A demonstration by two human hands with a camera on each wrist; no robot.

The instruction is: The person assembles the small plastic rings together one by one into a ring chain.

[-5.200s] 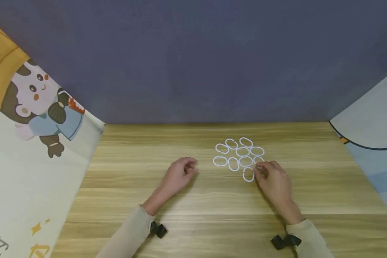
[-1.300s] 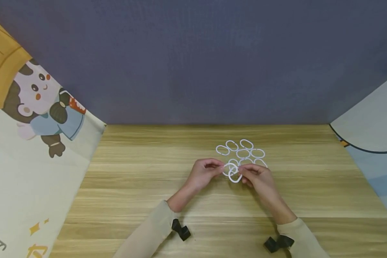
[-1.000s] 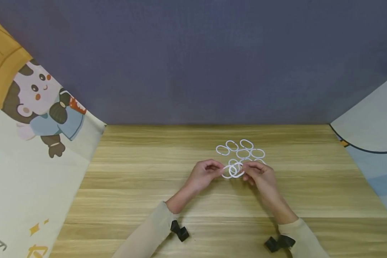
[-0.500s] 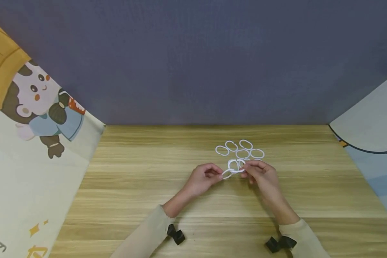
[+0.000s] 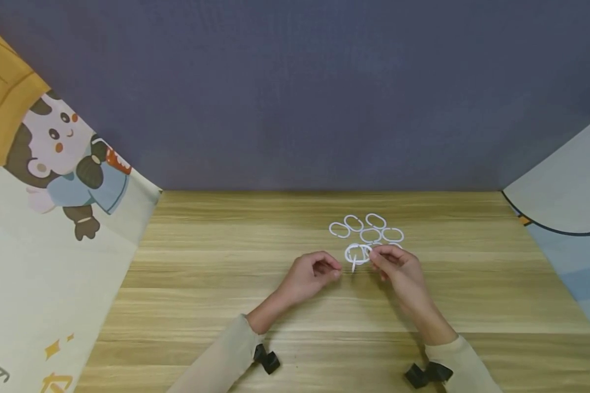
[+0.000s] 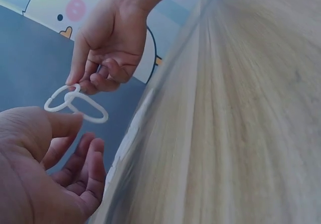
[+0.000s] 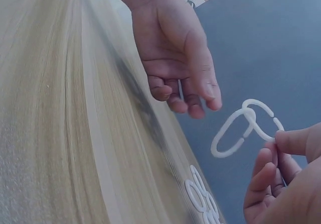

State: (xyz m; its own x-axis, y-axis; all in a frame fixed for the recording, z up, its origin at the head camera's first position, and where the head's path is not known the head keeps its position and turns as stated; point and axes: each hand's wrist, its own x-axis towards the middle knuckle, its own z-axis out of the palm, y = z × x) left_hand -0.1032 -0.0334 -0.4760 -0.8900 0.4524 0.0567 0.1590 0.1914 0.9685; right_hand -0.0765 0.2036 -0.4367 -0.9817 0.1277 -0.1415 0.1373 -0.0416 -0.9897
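Observation:
My right hand point(image 5: 404, 273) pinches a white oval curtain ring point(image 7: 258, 102) between thumb and fingertips. This ring has a small gap in one side. Linked through it is a second white oval ring point(image 7: 220, 154), which dangles in the head view. My left hand point(image 5: 302, 277) is just left of the pair, fingers loosely bent and holding nothing. In the left wrist view its thumb tip overlaps the dangling ring point(image 6: 103, 112). Several more loose white rings point(image 5: 331, 229) lie flat behind the hands, some partly hidden by the right hand and the held ring.
The wooden table point(image 5: 216, 240) ends at a dark blue-grey panel point(image 5: 295, 109) at the back. Cartoon-printed walls point(image 5: 54, 180) stand at both sides. Each wrist carries a small black camera mount point(image 5: 266, 358).
The right hand first reached among the loose rings. Both hands then held two linked rings. Now the left has let go and drawn back slightly, and its ring hangs from the right hand's ring.

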